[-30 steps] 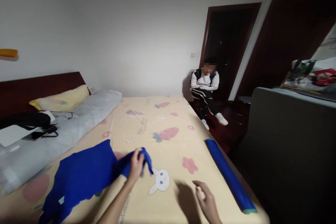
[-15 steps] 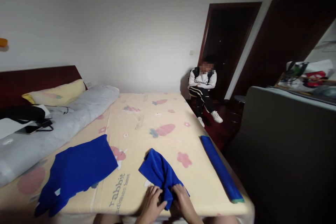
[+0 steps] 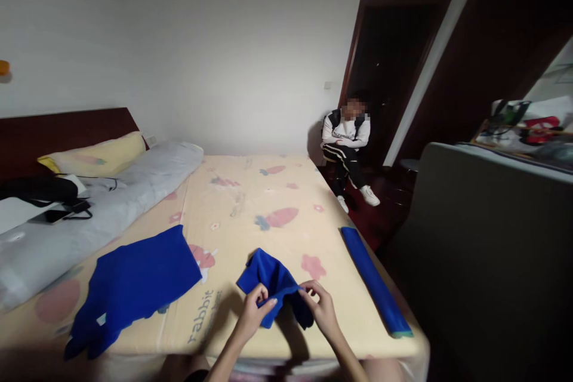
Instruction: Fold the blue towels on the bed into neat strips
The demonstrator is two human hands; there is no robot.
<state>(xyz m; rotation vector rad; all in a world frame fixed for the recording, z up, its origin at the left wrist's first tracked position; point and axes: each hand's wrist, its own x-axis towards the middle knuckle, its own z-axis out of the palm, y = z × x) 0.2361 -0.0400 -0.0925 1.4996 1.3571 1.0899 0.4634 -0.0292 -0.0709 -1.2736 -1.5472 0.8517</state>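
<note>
Both hands, the left hand [image 3: 253, 309] and the right hand [image 3: 321, 307], pinched the top edge of a small blue cloth [image 3: 273, 286] near the bed's [image 3: 250, 203] front edge, with a bigger blue cloth [image 3: 134, 280] lying to the left

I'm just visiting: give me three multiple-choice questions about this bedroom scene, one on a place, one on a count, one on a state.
1. Where does the rolled blue cloth lie?
A. by the bed's right edge
B. on the pillow
C. on the floor

2. How many blue cloth items are on the bed?
A. one
B. three
C. five

3. What are the left hand and right hand doing?
A. resting flat
B. pinching the small blue cloth
C. holding a phone

Answers: 1 A, it runs along that edge. 2 B, flat cloth, small cloth, roll. 3 B, both grip its edge.
</note>
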